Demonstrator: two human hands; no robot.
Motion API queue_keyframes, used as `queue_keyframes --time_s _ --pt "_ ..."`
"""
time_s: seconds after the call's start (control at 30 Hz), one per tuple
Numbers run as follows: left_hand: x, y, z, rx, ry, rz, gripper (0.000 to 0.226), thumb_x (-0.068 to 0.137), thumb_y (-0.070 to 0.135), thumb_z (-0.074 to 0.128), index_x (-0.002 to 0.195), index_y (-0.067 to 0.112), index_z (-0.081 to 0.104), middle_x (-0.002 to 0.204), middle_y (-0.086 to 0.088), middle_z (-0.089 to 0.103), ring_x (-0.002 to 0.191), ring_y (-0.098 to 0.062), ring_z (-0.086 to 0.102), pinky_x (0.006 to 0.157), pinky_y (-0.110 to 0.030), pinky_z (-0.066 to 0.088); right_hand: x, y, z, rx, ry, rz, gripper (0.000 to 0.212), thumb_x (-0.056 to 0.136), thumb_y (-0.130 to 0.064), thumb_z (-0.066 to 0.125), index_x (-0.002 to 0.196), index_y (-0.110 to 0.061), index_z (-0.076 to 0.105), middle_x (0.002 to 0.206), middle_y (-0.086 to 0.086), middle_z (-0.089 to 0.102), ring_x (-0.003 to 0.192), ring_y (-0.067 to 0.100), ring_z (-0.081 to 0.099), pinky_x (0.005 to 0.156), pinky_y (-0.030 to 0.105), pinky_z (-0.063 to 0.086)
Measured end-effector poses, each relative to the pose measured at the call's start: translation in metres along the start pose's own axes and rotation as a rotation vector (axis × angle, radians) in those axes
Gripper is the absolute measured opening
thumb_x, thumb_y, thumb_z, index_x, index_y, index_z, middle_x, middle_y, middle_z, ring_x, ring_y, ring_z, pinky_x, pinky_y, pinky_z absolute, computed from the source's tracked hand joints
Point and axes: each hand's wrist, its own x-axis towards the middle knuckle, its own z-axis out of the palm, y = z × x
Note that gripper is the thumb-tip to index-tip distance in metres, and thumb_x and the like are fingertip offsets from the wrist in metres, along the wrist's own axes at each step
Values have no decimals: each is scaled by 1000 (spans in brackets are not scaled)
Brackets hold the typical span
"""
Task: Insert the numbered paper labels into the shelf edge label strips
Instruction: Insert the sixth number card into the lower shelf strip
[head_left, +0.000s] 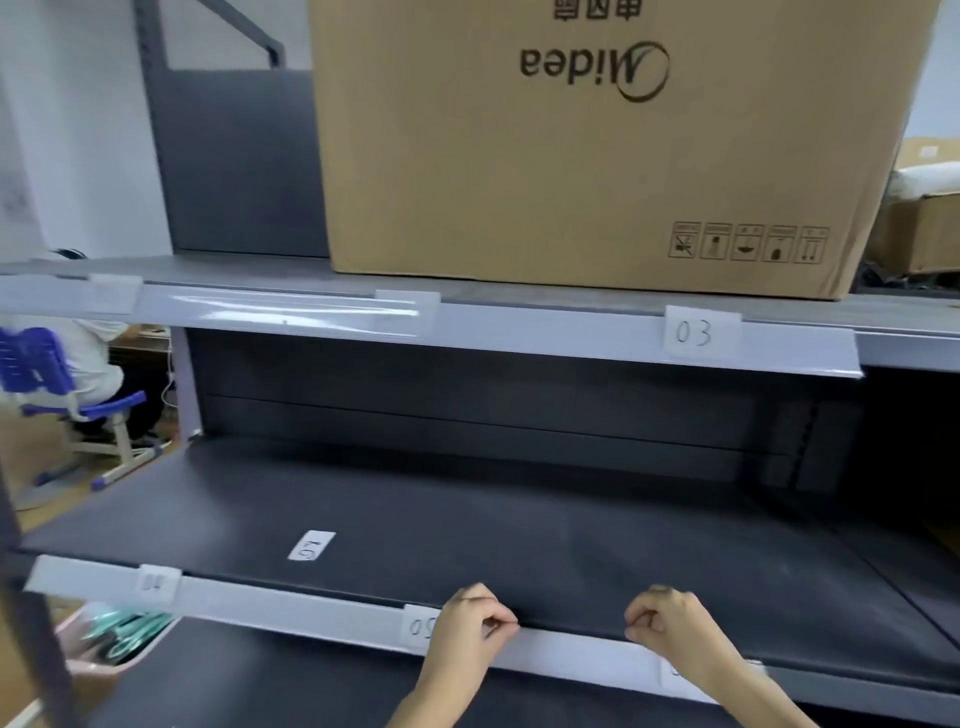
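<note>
Labels sit in two strips: "03" (696, 332) in the upper label strip (519, 332), "05" (420, 626) in the lower label strip (311, 608). Left hand (470, 623) and right hand (670, 626), fingers curled, pinch that lower strip's top edge. One loose label (311, 546) lies on the dark shelf (571, 530).
</note>
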Motion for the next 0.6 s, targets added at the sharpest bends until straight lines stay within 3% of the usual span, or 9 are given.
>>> queue_keyframes --time_s 0.1,0.2,0.3,0.4,0.43,0.47,0.5,0.53,0.6 --pt "-18 -17 -45 -5 -22 -29 13 74 7 67 78 19 69 60 24 59 68 11 55 62 -4 40 -4 -40 22 5 0 20 39 79 -15 65 59 -41 45 62 -12 55 67 -27 49 57 3 40" --pt "-39 -42 -99 56 -65 -39 44 75 12 66 92 49 49 56 53 49 64 22 54 67 2 39 -11 -90 54 9 4 35 10 78 -17 65 77 -26 70 42 -31 55 55 -17 53 62 2 37" --pt "-54 -66 -146 114 -146 -54 40 74 28 63 85 58 38 51 59 41 64 25 51 70 4 37 -18 -138 80 12 4 17 24 81 -19 62 102 -18 71 37 -30 51 57 -7 53 62 0 34" --pt "-66 -77 -180 119 -162 -72 35 72 32 59 87 55 38 55 60 40 69 27 50 73 4 37 -20 -170 100 28 -9 -15 26 80 -20 63 105 -15 71 38 -56 31 59 -25 50 57 -8 33" --pt "-69 -81 -187 110 -152 -68 38 74 28 62 88 55 39 54 60 40 70 27 51 73 5 37 -22 -178 105 56 -10 -18 27 79 -20 63 105 -16 71 38 -56 32 60 -26 50 58 -8 33" --pt "-72 -84 -192 106 -128 -62 42 75 24 64 91 54 40 53 60 41 69 27 51 72 5 37 -23 -185 108 70 2 -17 27 79 -21 63 104 -16 71 40 -48 45 60 -17 54 59 -6 34" --pt "-74 -87 -197 103 -98 -68 42 75 20 65 93 51 44 51 58 42 68 26 52 70 4 37 -22 -190 110 81 4 -9 26 79 -20 64 104 -14 71 42 -30 56 59 -10 56 60 -4 36" --pt "-75 -90 -201 82 -72 -79 34 75 16 66 91 44 53 51 56 44 67 24 54 69 3 38 -21 -195 111 94 1 -5 24 79 -18 65 102 -13 72 45 -20 55 58 -9 56 60 -3 37" --pt "-76 -96 -204 44 -14 -104 11 75 13 68 80 22 71 53 53 49 67 19 57 68 2 40 -19 -203 112 108 0 -13 18 79 -15 66 94 -13 74 53 -17 52 52 -14 54 57 -4 37"
